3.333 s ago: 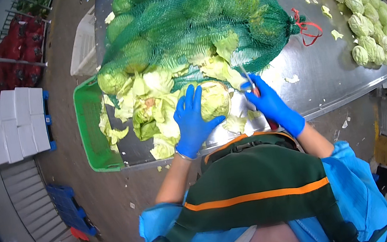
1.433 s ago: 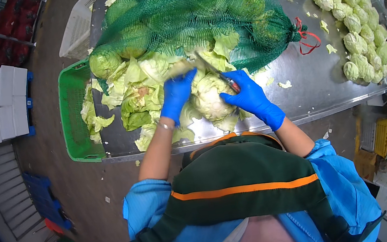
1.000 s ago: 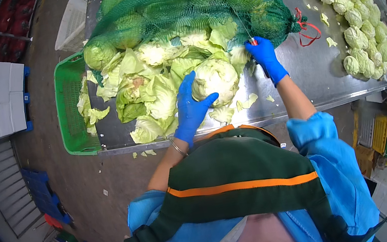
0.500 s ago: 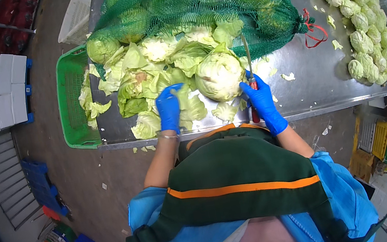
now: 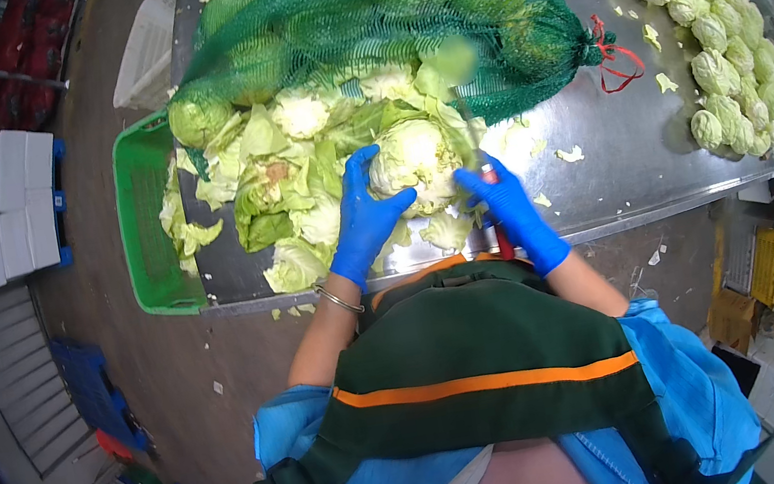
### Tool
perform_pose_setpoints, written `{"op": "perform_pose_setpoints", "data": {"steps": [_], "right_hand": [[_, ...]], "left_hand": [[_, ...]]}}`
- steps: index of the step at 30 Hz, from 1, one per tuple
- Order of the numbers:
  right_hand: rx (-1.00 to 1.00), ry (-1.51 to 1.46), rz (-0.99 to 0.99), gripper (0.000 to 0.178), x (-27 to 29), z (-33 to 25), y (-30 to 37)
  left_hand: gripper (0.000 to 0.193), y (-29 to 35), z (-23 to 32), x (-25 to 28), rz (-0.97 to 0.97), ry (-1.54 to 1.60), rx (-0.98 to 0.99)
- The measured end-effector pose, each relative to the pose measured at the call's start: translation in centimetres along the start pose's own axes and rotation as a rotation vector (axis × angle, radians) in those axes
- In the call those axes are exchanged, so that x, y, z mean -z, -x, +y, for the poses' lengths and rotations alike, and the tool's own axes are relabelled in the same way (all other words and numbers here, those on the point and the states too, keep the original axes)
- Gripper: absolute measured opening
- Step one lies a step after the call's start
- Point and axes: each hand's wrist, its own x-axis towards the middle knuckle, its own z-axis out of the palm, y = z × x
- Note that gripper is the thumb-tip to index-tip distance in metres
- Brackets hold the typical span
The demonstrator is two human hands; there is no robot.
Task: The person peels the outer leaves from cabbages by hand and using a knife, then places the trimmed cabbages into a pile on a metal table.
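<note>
A pale green cabbage (image 5: 402, 156) sits on the metal table in front of me, its cut base partly turned toward me. My left hand (image 5: 365, 215), in a blue glove, cups its near left side with thumb and fingers spread around it. At the cabbage's right, my gloved right hand (image 5: 509, 206) grips a red-handled knife (image 5: 489, 173) whose blade points away from me and is blurred. The right fingertips are close to the cabbage; whether they touch it I cannot tell. Loose outer leaves (image 5: 275, 174) are heaped to the left, and a leaf (image 5: 446, 231) lies just below the cabbage.
A green mesh sack (image 5: 372, 16) of cabbages, tied with red string (image 5: 617, 66), lies across the table's far side. Trimmed cabbages (image 5: 715, 73) are piled at the right end. A green crate (image 5: 151, 219) stands at the table's left edge, a white crate (image 5: 149, 52) behind it.
My left hand has moved from the leaves up and right onto the cabbage. The cabbage has turned, showing its base, and shifted slightly left. The knife stays in my right hand.
</note>
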Motion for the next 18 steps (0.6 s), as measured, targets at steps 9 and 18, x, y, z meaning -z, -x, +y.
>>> {"op": "perform_pose_setpoints", "data": {"steps": [9,18], "right_hand": [[0.443,0.268,0.066,0.087,-2.8,3.7,-0.2],[0.222,0.284,-0.252,0.068,3.8,-2.9,-5.6]], "left_hand": [[0.061,-0.1,-2.2,-0.4,0.18,-0.185,0.043],[0.038,-0.1,3.3,3.1,0.157,-0.208,-0.296]]}}
